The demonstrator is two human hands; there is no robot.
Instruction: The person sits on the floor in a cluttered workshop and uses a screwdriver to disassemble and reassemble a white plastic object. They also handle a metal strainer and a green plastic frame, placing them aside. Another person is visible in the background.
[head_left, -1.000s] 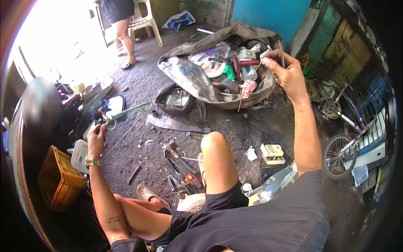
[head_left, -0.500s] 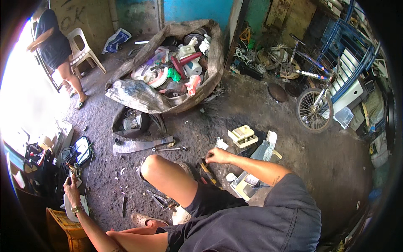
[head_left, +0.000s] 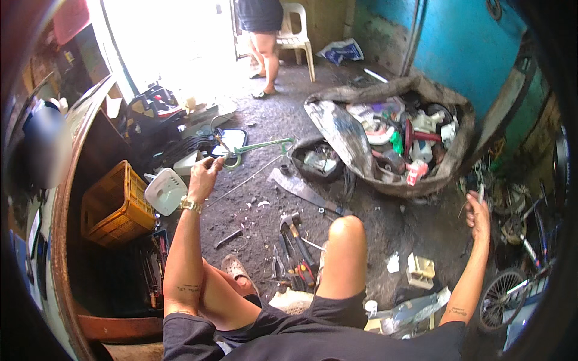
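Note:
My left hand (head_left: 206, 179), with a watch at its wrist, is raised at left with fingers closed around a thin green hacksaw-like tool (head_left: 262, 145). Its long frame points right, above the dirty floor. Out at the right, my right hand (head_left: 478, 215) is closed in a pinch on a small pale stick-like piece (head_left: 481, 192), too small to name. A claw hammer (head_left: 299, 242) lies by my feet, among pliers (head_left: 278, 263) and other hand tools. Beyond them rests a broad flat blade (head_left: 304, 191).
A big woven sack (head_left: 331, 129) of plastic scrap stands ahead, beside a small black bag (head_left: 316, 161). At left are a yellow crate (head_left: 114, 207) and a white plastic piece (head_left: 166, 191). A bicycle (head_left: 509, 295) stands right. Another person (head_left: 263, 48) stands by a chair (head_left: 295, 37).
The view has swung left. My left hand has come up and forward, and the green tool now shows plainly. My right hand has left the spot by the hammer and moved out to the right.

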